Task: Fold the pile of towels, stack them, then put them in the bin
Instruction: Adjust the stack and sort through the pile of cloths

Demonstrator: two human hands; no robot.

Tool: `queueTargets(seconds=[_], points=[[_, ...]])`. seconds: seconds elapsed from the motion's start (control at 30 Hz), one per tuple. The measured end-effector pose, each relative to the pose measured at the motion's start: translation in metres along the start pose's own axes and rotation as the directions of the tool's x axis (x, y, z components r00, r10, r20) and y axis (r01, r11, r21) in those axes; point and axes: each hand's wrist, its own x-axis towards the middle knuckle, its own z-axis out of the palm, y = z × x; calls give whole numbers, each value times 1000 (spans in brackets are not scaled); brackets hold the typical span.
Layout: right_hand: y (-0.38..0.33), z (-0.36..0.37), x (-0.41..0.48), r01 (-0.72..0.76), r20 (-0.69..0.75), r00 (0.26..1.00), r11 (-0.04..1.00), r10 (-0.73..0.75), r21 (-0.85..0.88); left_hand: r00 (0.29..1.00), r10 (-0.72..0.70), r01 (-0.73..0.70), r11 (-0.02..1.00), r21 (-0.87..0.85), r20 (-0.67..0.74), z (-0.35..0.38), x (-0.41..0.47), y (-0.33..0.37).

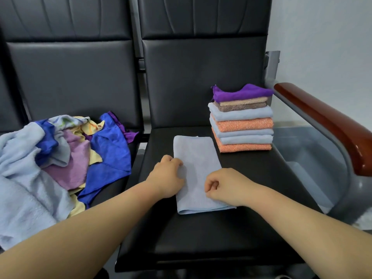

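A light blue towel [196,158], folded into a long strip, lies flat on the black seat [231,228] in front of me. My left hand [168,176] rests on its left edge with the fingers curled onto the cloth. On the near right part of the strip sits my right hand [223,187], its fingers pinched on the fabric. A stack of several folded towels [242,121], orange, light blue, brown and purple on top, stands at the seat's back right. The unfolded pile [60,158] of blue, lilac, yellow and pale blue towels covers the left seat.
A clear plastic bin [310,158] stands on the floor right of the seat, under the wooden armrest [332,121]. Black seat backs [201,77] rise behind both seats. A gap separates the two seats.
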Motion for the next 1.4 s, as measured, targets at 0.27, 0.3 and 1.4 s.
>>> queueTargets(seconds=[0.27,0.3,1.4], points=[[0,0,3,-48,16,999,996,47,74,989,131,-115,975,-188,74,-1,-39,-1],[0,1,2,-46,15,999,996,45,72,983,154,-131,968,-212,96,-2,-44,-1],[-7,-19,-10,-272,98,950,627,298,731,948,-317,206,692,-692,-36,-44,-47,-16]])
